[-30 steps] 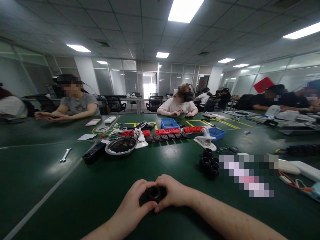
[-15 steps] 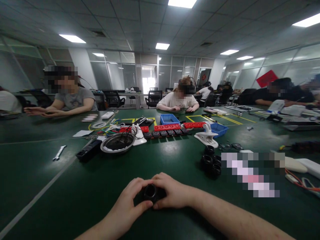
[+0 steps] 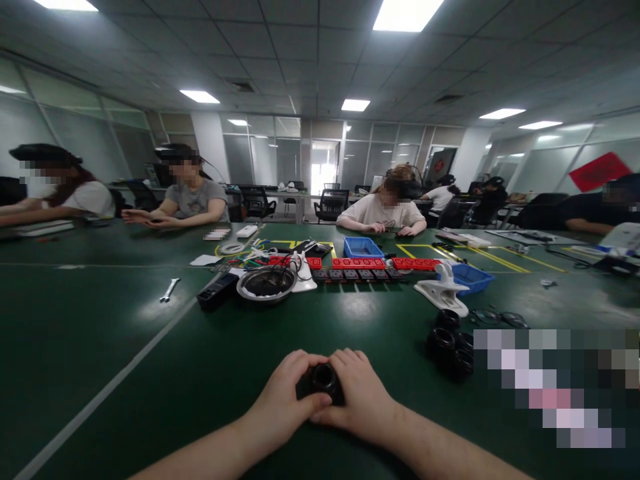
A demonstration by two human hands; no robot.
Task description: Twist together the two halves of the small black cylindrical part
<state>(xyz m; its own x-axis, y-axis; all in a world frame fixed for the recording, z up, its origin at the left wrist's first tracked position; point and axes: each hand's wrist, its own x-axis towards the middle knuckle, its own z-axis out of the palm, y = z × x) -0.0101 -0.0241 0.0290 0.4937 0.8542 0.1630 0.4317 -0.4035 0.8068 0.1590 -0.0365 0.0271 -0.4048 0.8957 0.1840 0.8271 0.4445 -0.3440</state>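
Near the table's front, a black round fitting point(image 3: 325, 378) with a hollow, ring-like top stands between my hands. My left hand point(image 3: 286, 395) curls round its left side, thumb across the front. From the right, my right hand point(image 3: 361, 392) closes round the same piece, its fingertips behind it and its thumb near the other thumb. The lower part of the fitting is hidden by the fingers. Farther right, several similar black fittings point(image 3: 444, 340) sit in a cluster on the green table point(image 3: 225, 360).
A metal bowl point(image 3: 267, 298) with dark contents stands beside a black device point(image 3: 216, 289). To the left lies a wrench point(image 3: 170, 290). Beyond are red strips point(image 3: 358, 263), blue trays point(image 3: 364, 238) and a white clip stand point(image 3: 443, 293). Co-workers sit round the table.
My view has turned left, so the table and its items appear farther right. Both hands stay wrapped round the black fitting, with only a slight shift of the right fingers.
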